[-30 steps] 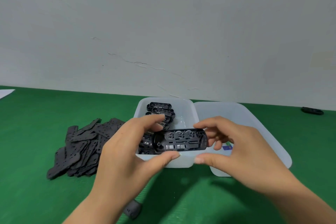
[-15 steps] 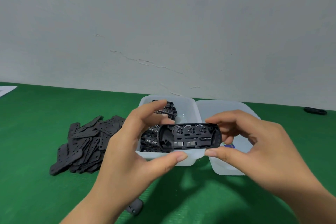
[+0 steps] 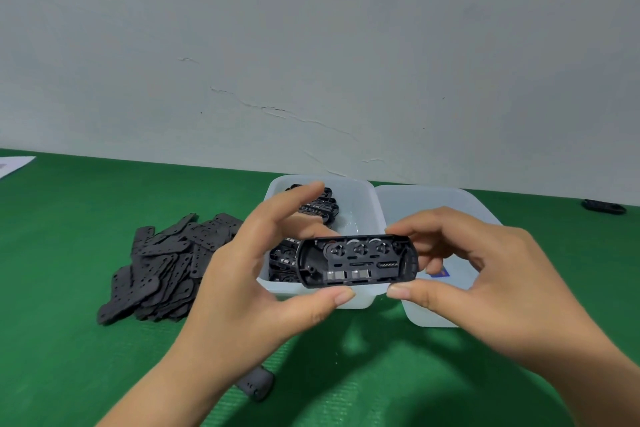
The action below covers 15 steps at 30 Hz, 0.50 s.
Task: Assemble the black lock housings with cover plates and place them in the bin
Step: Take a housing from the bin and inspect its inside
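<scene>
Open lock housing (image 3: 358, 261) pinched at both ends by left hand (image 3: 256, 274) and right hand (image 3: 485, 274); cover plates (image 3: 162, 260) at nine o'clock. Tilting risks spilling loose internals.

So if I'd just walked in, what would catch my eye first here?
Probably the open black plastic lock housing, held up in the middle by the left hand and right hand, its springs and wheels exposed. Behind it sit two translucent white plastic bins, and to the left a heap of flat black cover plates lies on the green mat.

Left hand (image 3: 249, 274) and right hand (image 3: 485, 274) pinch an open lock housing (image 3: 358, 262) above the bins.
</scene>
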{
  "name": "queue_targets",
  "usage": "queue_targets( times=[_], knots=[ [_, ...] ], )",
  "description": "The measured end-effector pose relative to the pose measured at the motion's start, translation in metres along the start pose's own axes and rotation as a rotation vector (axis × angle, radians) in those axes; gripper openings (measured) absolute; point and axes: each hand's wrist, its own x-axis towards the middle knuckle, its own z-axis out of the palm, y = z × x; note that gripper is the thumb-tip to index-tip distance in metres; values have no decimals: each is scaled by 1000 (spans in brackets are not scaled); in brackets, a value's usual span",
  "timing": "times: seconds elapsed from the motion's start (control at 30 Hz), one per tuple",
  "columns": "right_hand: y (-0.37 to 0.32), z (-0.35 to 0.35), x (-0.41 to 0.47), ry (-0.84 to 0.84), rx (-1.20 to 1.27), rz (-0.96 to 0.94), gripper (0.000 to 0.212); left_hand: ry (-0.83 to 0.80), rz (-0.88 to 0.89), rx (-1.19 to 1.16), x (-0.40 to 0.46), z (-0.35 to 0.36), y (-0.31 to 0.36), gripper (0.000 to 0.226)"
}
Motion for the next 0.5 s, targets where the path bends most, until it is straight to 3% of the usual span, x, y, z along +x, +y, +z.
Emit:
queue_targets(
  times=[0.5],
  knots=[
    [-2,1,0,-12,-1,-6,38,-70,24,-1,1,-5,-1,77]
  ],
)
